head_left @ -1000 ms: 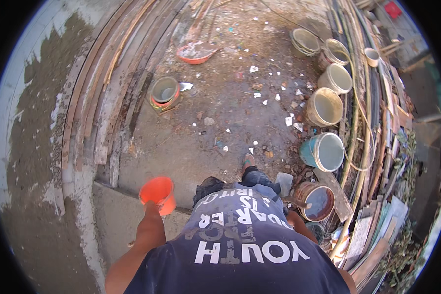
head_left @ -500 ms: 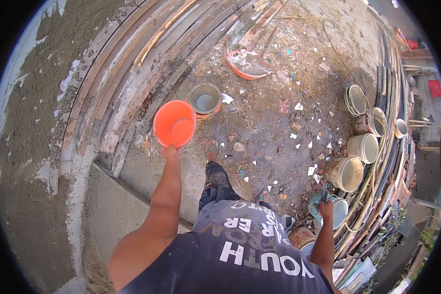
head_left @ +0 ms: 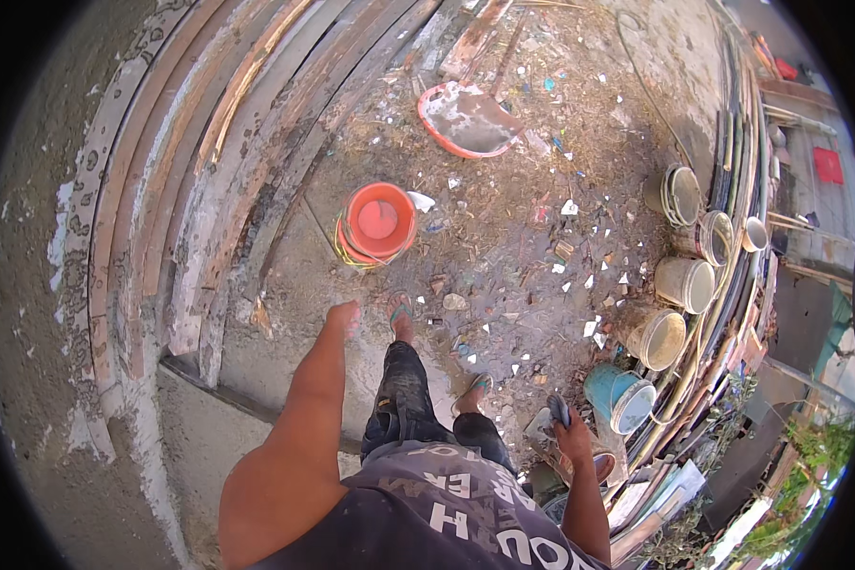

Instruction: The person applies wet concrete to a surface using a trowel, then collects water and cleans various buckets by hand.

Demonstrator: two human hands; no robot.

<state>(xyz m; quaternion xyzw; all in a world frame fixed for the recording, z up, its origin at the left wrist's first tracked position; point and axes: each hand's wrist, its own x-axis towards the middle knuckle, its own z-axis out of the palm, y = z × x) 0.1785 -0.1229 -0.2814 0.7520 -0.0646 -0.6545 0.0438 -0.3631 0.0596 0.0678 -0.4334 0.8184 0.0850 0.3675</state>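
My left hand (head_left: 346, 320) hangs empty near my left foot, its fingers loosely apart. A short way beyond it stands a red-orange bucket (head_left: 380, 217), upright, with its wire handle lying at the rim. A second rim and yellowish edges show close under it, so it appears stacked on or in another bucket. In my right hand (head_left: 572, 439), low on the right, is a trowel (head_left: 541, 425), gripped by its dark handle, with its greyish blade pointing down. Near that hand are a blue bucket (head_left: 613, 394) and another pail partly hidden by my forearm.
Long wooden planks (head_left: 247, 171) lie along the left. A red basin (head_left: 465, 119) with grey mortar sits at the far middle. Several dirty buckets (head_left: 684, 283) line the right beside poles (head_left: 731, 237). White shards (head_left: 569, 207) litter the muddy ground.
My left hand has let go of the red-orange bucket, which now stands where the grey-lined bucket showed; that one is out of sight. The right hand, still gripping the trowel, has shifted left and nearer.
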